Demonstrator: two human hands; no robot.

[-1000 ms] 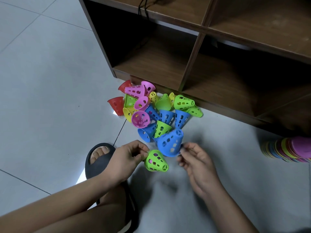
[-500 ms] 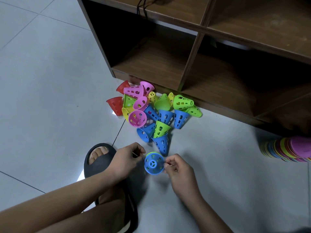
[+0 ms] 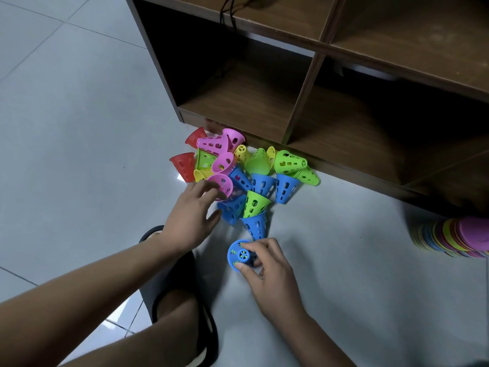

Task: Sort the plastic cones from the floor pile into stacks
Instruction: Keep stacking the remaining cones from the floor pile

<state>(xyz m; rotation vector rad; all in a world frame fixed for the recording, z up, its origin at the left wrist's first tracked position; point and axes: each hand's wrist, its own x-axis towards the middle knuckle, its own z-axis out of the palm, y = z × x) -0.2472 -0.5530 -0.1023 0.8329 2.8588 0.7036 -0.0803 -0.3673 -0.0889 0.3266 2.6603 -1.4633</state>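
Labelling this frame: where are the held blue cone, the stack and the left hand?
Blue cone [image 3: 239, 255]: head view, spoked end.
Stack [image 3: 436, 238]: head view, its side.
Left hand [image 3: 188, 218]: head view, back of hand.

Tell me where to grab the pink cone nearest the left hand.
Pinch the rim of the pink cone, coming from the near-left. It lies tipped with its wide mouth open toward the left hand, so a thumb can likely slip inside.

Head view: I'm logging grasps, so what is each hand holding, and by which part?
The right hand holds the blue cone, pinched across opposite sides of its wall. The left hand holds nothing, spread open by the pink cone.
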